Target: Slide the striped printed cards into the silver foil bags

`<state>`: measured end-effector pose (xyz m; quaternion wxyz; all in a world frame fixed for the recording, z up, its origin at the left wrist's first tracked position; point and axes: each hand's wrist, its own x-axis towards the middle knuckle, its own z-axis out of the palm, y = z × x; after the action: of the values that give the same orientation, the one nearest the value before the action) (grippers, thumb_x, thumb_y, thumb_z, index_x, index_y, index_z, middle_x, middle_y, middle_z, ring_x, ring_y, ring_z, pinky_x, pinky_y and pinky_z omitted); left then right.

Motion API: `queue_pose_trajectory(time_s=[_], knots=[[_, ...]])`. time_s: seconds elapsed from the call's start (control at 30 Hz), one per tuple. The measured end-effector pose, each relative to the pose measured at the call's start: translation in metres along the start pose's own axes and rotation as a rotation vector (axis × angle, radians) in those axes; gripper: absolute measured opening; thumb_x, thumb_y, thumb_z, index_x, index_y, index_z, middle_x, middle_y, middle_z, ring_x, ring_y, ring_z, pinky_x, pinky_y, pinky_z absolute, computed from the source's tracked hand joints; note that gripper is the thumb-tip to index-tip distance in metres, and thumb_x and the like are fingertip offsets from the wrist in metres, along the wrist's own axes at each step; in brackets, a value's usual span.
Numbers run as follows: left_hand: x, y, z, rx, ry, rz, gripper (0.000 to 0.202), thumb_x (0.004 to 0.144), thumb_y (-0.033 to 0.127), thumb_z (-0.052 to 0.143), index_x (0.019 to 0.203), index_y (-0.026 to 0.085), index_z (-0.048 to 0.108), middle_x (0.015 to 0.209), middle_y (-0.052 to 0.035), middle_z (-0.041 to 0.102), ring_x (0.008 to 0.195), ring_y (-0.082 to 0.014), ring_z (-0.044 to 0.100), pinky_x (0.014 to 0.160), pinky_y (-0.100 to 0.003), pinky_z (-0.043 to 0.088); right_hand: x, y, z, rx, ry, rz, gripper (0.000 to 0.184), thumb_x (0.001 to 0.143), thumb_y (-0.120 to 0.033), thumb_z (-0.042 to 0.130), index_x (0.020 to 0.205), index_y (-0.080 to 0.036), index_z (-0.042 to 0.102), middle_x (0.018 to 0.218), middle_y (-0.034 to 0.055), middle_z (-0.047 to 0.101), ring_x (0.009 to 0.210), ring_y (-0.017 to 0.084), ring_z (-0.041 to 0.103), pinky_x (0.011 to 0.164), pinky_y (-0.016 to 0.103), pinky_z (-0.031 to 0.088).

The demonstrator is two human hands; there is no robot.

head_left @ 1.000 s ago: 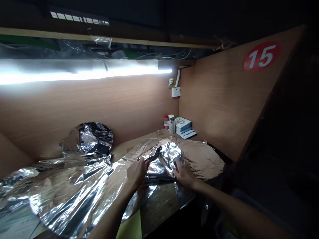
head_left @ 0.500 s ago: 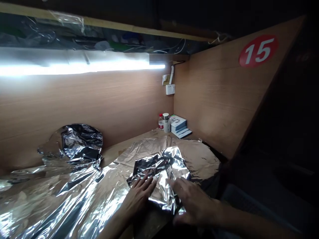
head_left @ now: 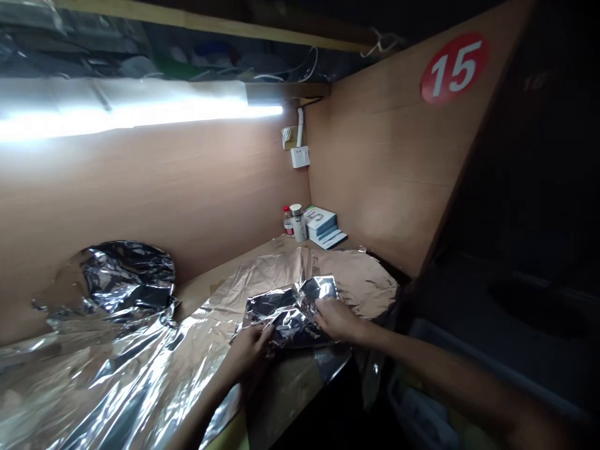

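Note:
A folded piece of shiny silver foil film [head_left: 293, 312] lies in front of me, creased near its middle. My left hand [head_left: 253, 344] pinches its near left edge, thumb on top. On the right side, my right hand [head_left: 335, 319] is closed on the film, its fingertips partly hidden. Beneath and beyond it, a large sheet of the same silver film [head_left: 192, 350] spreads over the table and runs off to the left. That sheet rises into a crumpled, rounded heap [head_left: 131, 275] against the back panel.
In the back corner stand a bottle with a red cap [head_left: 287, 222], a silver-lidded flask [head_left: 298, 223] and a stack of booklets [head_left: 321, 225]. A socket [head_left: 300, 157] and a bright tube light [head_left: 187, 115] are above. A wooden side panel [head_left: 389, 156] bounds the right.
The near part of the foil piece has been folded up and away from me, making it narrower. Both hands went from flatter poses to gripping it. The view has shifted right.

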<state>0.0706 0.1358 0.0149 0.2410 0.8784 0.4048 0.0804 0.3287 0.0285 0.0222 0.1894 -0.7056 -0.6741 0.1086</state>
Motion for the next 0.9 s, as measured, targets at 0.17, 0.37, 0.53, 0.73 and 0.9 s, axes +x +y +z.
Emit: queue_pose_trajectory(time_s=[0.17,0.37,0.53,0.73,0.9], knots=[[0.015,0.009,0.005,0.057,0.004,-0.021,0.04,0.099,0.049,0.046,0.076,0.022,0.064,0.077,-0.0059,0.071,0.078,-0.0238,0.067,0.066,-0.029,0.045,-0.022,-0.024,-0.002,-0.151,0.172,-0.368,0.063,0.101,-0.045,0.059,0.153,-0.011,0.046,0.155,0.0254,0.048,0.145,0.038,0.041,0.117,0.054,0.035],[-0.017,0.011,0.02,0.152,0.061,0.054,0.034,0.104,0.041,0.042,0.116,0.021,0.068,0.106,-0.0109,0.076,0.093,-0.028,0.073,0.083,-0.039,0.054,-0.043,-0.015,0.033,-0.382,0.096,-0.653,0.058,0.103,-0.04,0.057,0.152,-0.012,0.045,0.15,0.0214,0.056,0.136,0.035,0.053,0.111,0.05,0.041],[-0.055,-0.009,0.031,0.456,0.134,0.563,0.062,0.096,0.036,0.063,0.155,0.033,0.046,0.162,-0.008,0.048,0.145,-0.0372,0.049,0.113,-0.052,0.047,-0.06,-0.011,0.023,-0.314,0.012,-0.699,0.03,0.098,-0.016,0.05,0.124,-0.012,0.065,0.114,0.0165,0.074,0.103,0.028,0.069,0.1,0.046,0.047],[-0.026,-0.001,-0.015,0.287,-0.151,0.241,0.037,0.104,0.035,0.041,0.132,0.03,0.064,0.119,-0.0053,0.078,0.102,-0.0242,0.075,0.088,-0.034,0.058,0.004,0.033,-0.034,0.262,-0.466,-0.307,0.011,0.086,-0.02,0.068,0.097,-0.018,0.072,0.087,0.0015,0.072,0.078,0.018,0.067,0.076,0.026,0.05],[0.032,0.016,-0.044,0.384,-0.142,0.051,0.044,0.104,0.045,0.036,0.106,0.018,0.071,0.095,-0.0137,0.078,0.091,-0.0305,0.075,0.08,-0.039,0.056,0.062,0.057,-0.04,0.273,-0.469,-0.036,0.022,0.095,-0.023,0.056,0.082,-0.012,0.071,0.061,-0.0013,0.062,0.053,0.013,0.057,0.053,0.021,0.045]])
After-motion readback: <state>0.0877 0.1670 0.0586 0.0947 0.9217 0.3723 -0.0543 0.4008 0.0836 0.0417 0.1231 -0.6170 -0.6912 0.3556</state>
